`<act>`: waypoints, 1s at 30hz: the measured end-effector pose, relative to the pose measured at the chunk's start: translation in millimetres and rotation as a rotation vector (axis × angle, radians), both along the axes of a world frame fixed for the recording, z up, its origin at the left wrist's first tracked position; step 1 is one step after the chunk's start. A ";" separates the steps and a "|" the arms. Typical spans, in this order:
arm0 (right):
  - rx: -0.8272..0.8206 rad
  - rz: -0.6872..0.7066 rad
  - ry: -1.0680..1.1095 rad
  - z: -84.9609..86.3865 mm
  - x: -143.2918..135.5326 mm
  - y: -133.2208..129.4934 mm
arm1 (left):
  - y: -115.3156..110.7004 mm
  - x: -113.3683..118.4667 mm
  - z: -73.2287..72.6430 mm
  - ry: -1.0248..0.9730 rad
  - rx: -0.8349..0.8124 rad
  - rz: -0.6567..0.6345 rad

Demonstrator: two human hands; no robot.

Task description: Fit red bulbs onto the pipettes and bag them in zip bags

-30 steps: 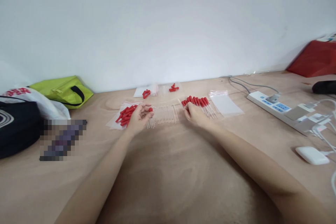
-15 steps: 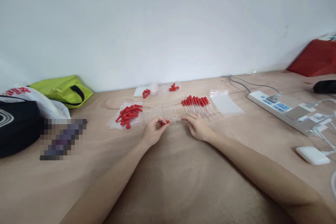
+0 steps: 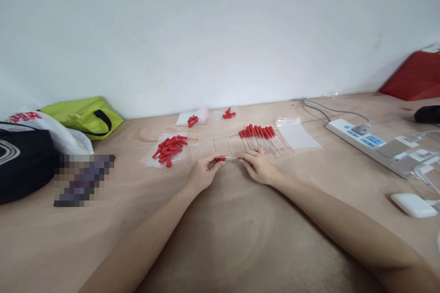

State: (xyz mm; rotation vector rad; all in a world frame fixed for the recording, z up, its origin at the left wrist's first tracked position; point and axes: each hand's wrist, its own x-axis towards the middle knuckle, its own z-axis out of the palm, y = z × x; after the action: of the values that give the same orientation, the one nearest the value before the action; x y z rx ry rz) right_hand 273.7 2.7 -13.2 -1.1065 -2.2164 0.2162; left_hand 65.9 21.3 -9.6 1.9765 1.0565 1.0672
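Head view, clock centred between the hands, twelve toward the wall. Left hand (image 3: 202, 173): thumb and fingertips clamped on a red bulb (image 3: 221, 159), lying roughly level. Right hand (image 3: 259, 167): fingertips pinched together on one thin pale stick (image 3: 233, 158), which points to nine o'clock and meets the bulb's end; depth of insertion, cannot tell. At eleven, just beyond the left hand, a row of similar sticks (image 3: 210, 145) on the table (image 3: 220, 238). Between nine and ten, loose red bulbs (image 3: 171, 149) heaped on a clear bag (image 3: 149, 161). At two, just past the right hand, sticks with red bulbs fitted (image 3: 263, 132), side by side, red ends toward the wall. Smaller red groups: one at eleven (image 3: 193, 121), one at twelve (image 3: 228, 113). At three, well apart, a white power strip (image 3: 347, 133); toward nine, a yellow-green bag (image 3: 80, 116).
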 end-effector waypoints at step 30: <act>0.157 0.017 -0.287 9.0 -2.3 -8.8 | -10.7 3.3 8.5 0.346 0.543 -0.187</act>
State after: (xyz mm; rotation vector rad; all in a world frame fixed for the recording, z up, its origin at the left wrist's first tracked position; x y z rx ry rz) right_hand 271.4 -6.1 -4.2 -1.0879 -2.4466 -0.1161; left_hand 69.3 10.7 -1.1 2.7127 0.7735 1.0013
